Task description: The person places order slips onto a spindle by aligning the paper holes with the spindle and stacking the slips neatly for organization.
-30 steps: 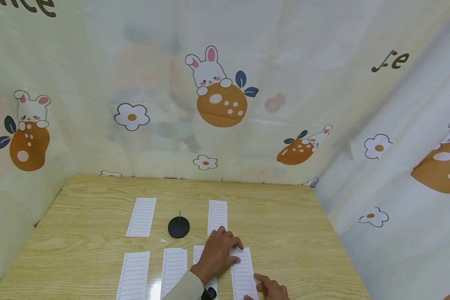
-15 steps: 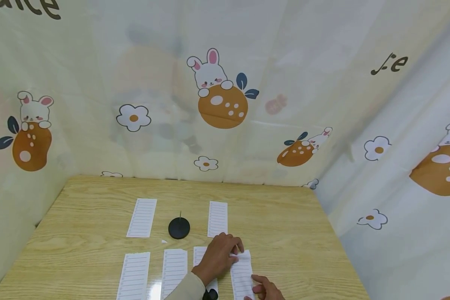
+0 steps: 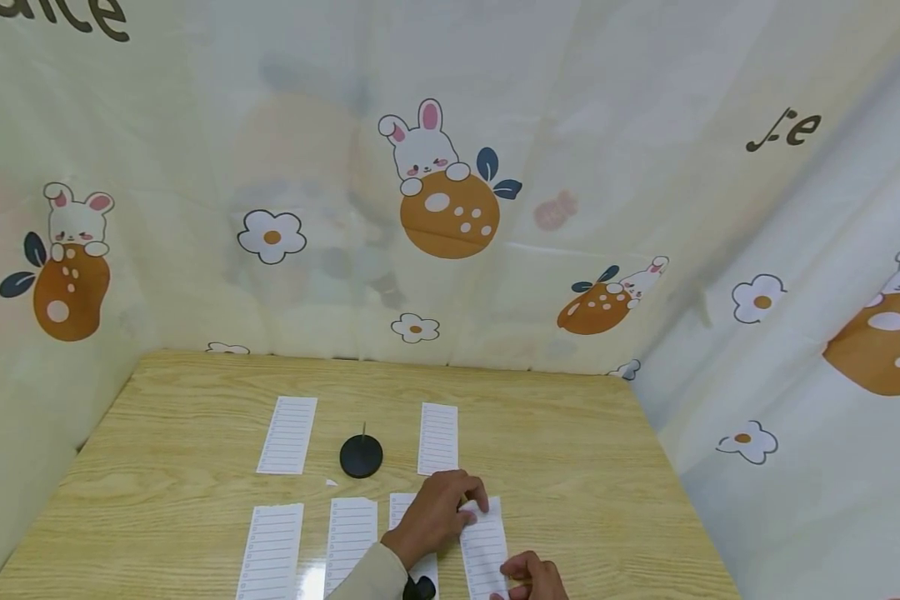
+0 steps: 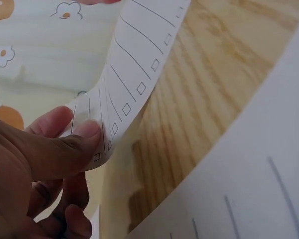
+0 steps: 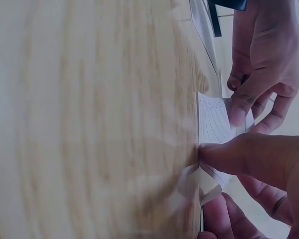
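Note:
A white checklist paper strip (image 3: 483, 546), printed with ruled lines and small boxes, lies at the front right of the group in the head view. My left hand (image 3: 437, 512) pinches its far end between thumb and fingers. In the left wrist view that end of the strip (image 4: 139, 50) bends up above the wood under the left thumb (image 4: 87, 137). On the strip's near right side, my right hand (image 3: 536, 575) has curled fingers at the edge. The right wrist view shows the right thumb (image 5: 234, 155) pressed on the paper, fingers beneath, pinching it, with the near end curled.
Similar strips lie on the wooden table (image 3: 585, 467): two at the back (image 3: 287, 435), others along the front (image 3: 270, 550), one partly under my left forearm. A black round base (image 3: 361, 456) with a thin upright pin stands between the back strips. A small paper scrap (image 3: 332, 482) lies nearby.
My right hand has shifted slightly left and nearer, its fingers more curled at the strip's edge. The strip's near part has moved slightly left. My left hand keeps hold of the far end.

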Action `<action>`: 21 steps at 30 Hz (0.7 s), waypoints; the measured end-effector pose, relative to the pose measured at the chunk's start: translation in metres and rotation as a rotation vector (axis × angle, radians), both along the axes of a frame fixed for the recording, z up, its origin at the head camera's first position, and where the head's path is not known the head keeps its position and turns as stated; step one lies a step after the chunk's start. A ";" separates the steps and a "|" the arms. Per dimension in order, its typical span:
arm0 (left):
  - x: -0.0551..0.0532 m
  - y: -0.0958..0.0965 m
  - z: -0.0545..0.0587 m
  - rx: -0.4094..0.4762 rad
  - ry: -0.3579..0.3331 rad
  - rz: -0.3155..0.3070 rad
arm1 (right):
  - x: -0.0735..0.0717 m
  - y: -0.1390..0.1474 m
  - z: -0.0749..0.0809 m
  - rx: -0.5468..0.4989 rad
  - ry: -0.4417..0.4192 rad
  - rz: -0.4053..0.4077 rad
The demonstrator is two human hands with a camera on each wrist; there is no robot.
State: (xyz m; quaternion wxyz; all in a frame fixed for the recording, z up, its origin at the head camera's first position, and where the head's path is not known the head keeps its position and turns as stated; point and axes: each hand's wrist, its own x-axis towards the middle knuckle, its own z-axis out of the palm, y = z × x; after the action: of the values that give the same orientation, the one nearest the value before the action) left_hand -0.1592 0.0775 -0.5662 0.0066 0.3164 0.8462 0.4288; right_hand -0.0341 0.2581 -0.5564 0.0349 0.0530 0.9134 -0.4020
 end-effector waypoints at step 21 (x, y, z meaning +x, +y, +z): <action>-0.001 -0.016 0.015 0.121 -0.186 0.037 | -0.002 0.002 -0.012 -0.023 0.068 0.009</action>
State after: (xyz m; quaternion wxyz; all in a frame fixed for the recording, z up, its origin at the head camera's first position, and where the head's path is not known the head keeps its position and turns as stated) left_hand -0.1600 0.0614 -0.5516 0.0580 0.2592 0.8203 0.5065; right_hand -0.0360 0.2598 -0.5687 0.0062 0.0346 0.9097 -0.4137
